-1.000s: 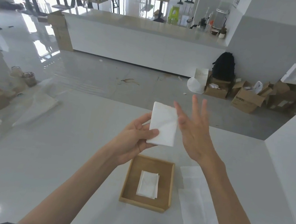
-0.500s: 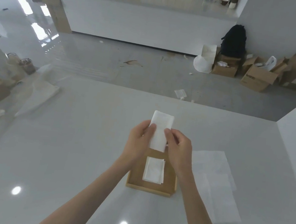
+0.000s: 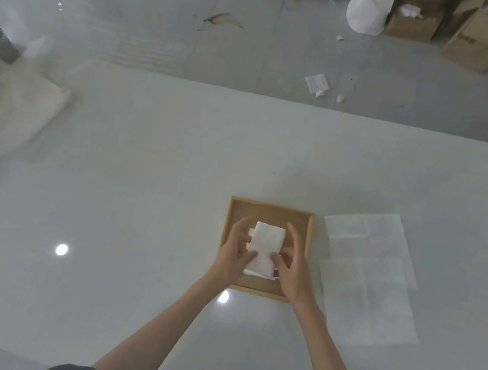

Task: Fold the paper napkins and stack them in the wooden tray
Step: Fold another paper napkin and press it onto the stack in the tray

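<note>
Tray (image 3: 270, 211): folded napkins (image 3: 267, 243), maybe two.

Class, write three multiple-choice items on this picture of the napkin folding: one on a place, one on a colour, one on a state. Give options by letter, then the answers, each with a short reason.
1. Where do the unfolded napkins lie?
A. right of the wooden tray
B. inside the tray
C. on the floor

2. What colour is the folded napkin between the hands?
A. blue
B. white
C. brown

3. What are the left hand and right hand doing?
A. resting flat on the table, away from the tray
B. both on the folded napkin over the tray
C. lifting the tray

Answers:
1 A, they are spread flat on the table beside the tray's right wall.
2 B, it is plain white.
3 B, fingers of each hand touch the napkin's sides, with another white layer showing beneath it.
</note>
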Demonstrator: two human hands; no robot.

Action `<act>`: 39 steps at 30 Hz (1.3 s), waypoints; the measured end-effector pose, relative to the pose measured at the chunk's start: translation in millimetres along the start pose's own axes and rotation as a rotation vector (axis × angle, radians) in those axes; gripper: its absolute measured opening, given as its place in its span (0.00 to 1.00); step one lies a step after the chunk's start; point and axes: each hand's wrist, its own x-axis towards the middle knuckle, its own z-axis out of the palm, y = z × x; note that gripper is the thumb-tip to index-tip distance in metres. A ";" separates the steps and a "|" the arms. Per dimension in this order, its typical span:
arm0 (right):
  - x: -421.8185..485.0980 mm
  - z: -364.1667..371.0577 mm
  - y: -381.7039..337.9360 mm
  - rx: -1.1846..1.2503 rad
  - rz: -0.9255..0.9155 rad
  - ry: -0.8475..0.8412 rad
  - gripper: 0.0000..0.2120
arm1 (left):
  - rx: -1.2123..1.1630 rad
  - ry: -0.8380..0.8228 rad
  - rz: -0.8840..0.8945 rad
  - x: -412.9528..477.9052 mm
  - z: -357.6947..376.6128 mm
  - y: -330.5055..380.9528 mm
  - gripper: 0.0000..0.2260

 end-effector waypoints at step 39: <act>23.8 25.3 67.1 -0.404 -0.049 -0.014 0.22 | 0.723 -0.351 0.064 46.9 11.1 -68.7 0.35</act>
